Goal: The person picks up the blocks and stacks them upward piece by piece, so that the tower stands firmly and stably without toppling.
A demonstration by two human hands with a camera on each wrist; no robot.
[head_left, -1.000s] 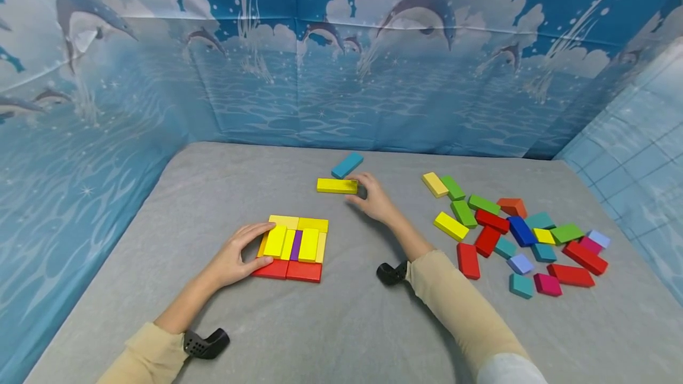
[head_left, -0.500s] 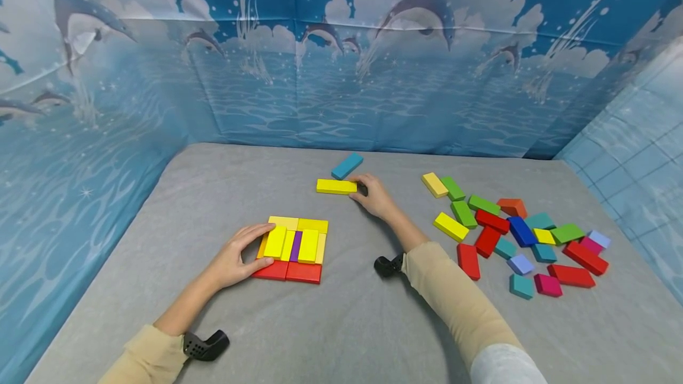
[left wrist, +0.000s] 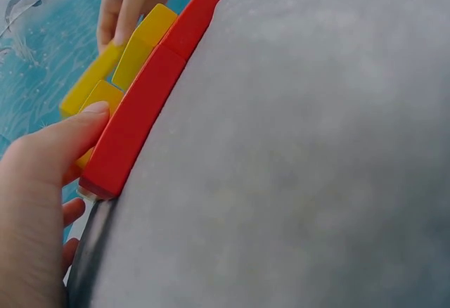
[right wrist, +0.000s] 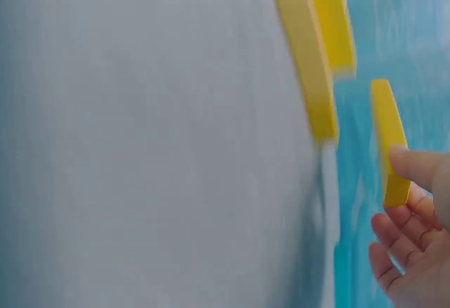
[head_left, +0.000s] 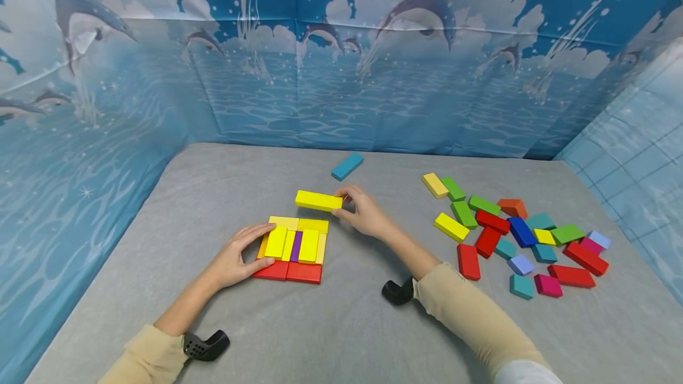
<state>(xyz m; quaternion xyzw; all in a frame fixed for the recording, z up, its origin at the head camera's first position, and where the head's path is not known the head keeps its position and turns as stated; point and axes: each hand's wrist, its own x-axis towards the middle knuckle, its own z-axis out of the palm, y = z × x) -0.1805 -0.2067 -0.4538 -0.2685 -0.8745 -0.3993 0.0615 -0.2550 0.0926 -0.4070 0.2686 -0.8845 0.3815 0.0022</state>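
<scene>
My right hand (head_left: pixel 365 213) pinches the right end of a yellow block (head_left: pixel 316 200), which hangs above the cloth, just behind the block layout; the right wrist view shows the thumb flat against this block (right wrist: pixel 389 132). The left hand (head_left: pixel 237 253) spans a raised yellow block (head_left: pixel 275 242) at the layout's left side, thumb at its near end and index finger at its far end. Beside it lie a purple block (head_left: pixel 296 246) and another raised yellow block (head_left: pixel 309 246). Two red blocks (head_left: pixel 304 272) form the near edge, and flat yellow blocks (head_left: pixel 313 226) the far edge.
A blue block (head_left: pixel 347 166) lies alone at the back of the grey cloth (head_left: pixel 352 325). To the right, many loose blocks are scattered, among them a yellow block (head_left: pixel 451 226), a red block (head_left: pixel 468 261) and a dark blue block (head_left: pixel 521 231). A dolphin-print curtain (head_left: pixel 256 93) stands behind.
The right hand has taken hold of the yellow block beside the blue one, lifted it and brought it left and nearer, toward the layout. The left hand has stayed put.
</scene>
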